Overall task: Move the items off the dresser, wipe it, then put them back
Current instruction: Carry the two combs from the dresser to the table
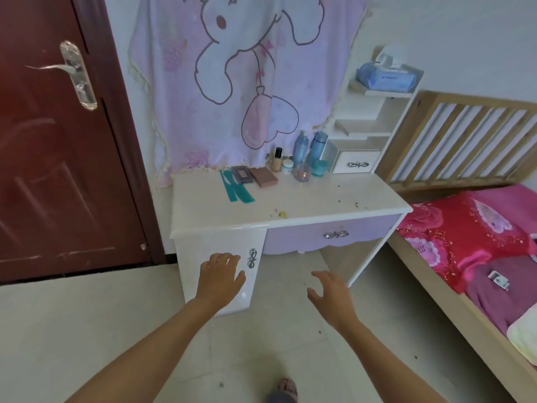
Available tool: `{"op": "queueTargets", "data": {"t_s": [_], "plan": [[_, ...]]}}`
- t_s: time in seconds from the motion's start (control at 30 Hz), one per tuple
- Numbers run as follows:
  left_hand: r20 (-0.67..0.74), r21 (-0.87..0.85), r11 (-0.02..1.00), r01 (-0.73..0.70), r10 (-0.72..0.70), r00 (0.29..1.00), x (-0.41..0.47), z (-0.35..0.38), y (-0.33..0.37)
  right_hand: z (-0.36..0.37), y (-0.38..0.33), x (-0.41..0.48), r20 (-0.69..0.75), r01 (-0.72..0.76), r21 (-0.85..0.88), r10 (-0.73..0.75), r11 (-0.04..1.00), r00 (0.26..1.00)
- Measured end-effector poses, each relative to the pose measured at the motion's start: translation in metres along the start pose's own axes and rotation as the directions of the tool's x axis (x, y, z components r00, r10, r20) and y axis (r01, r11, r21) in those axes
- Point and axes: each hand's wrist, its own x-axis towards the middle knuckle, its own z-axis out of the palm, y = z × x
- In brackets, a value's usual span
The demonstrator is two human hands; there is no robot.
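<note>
The dresser [290,205], white-topped with a lilac drawer front, is seen against the wall between a dark red door [58,155] and a bed [465,234]; its items are gathered along the back of the top. Two teal combs [235,189] are laid side by side towards the left; just beside them a dark palette [241,174] and a brown flat case [263,177] are set. Further right a foundation bottle [277,159] and a small white jar [287,165] are stood upright; two tall blue bottles [300,146] are placed behind a glass bowl [302,172] and a teal jar [319,167]. Crumbs and specks [282,213] are scattered over the bare front of the top.

The left hand [222,276] is held out in front of the dresser's cabinet door, near its bow-shaped handle [252,258]; its fingers are loosely spread and nothing is held. The right hand [332,292] is raised before the knee space, fingers apart and slightly bent, likewise holding nothing.

At the dresser's right end a white shelf unit [357,164] is mounted; a blue tissue pack [388,78] is kept on its top shelf. A pink cartoon blanket [238,82] is hung on the wall behind.
</note>
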Motion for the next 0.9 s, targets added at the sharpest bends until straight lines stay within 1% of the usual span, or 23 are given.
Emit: {"op": "queueTargets", "data": {"t_s": [0.17, 0.23, 0.37, 0.4, 0.53, 0.6, 0.67, 0.8, 0.9], "plan": [[-0.085, 0.02, 0.993, 0.117, -0.115, 0.99, 0.09, 0.002, 0.016, -0.009, 0.004, 0.11, 0.063, 0.152, 0.021, -0.153, 0.988, 0.986], [-0.102, -0.005, 0.988, 0.153, -0.153, 0.983, 0.119, 0.001, 0.024, -0.01, 0.006, 0.15, 0.091, 0.202, 0.042, -0.205, 0.979, 0.974], [-0.116, -0.022, 0.961, 0.274, -0.275, 0.954, 0.158, 0.011, 0.033, -0.007, 0.008, 0.208, 0.216, 0.31, 0.011, -0.305, 0.951, 0.927], [-0.111, -0.035, 0.953, 0.301, -0.303, 0.946, 0.163, 0.013, 0.033, -0.005, 0.009, 0.223, 0.228, 0.336, 0.008, -0.329, 0.942, 0.916], [-0.002, -0.044, 0.914, 0.403, -0.404, 0.915, 0.169, 0.035, 0.017, 0.015, 0.0, 0.26, 0.331, 0.351, 0.052, -0.348, 0.935, 0.877], [-0.019, -0.068, 0.894, 0.442, -0.444, 0.896, 0.179, 0.038, 0.004, 0.027, -0.007, 0.277, 0.367, 0.355, 0.076, -0.358, 0.932, 0.859], [-0.031, -0.056, 0.886, 0.461, -0.463, 0.886, 0.198, 0.035, -0.012, 0.039, -0.017, 0.294, 0.384, 0.358, 0.097, -0.367, 0.929, 0.847], [-0.057, -0.053, 0.888, 0.456, -0.458, 0.887, 0.246, 0.032, -0.039, 0.057, -0.037, 0.329, 0.384, 0.336, 0.091, -0.345, 0.937, 0.857], [-0.051, -0.003, 0.883, 0.469, -0.469, 0.882, 0.278, 0.036, -0.054, 0.066, -0.056, 0.358, 0.39, 0.349, 0.054, -0.342, 0.936, 0.855]]}}
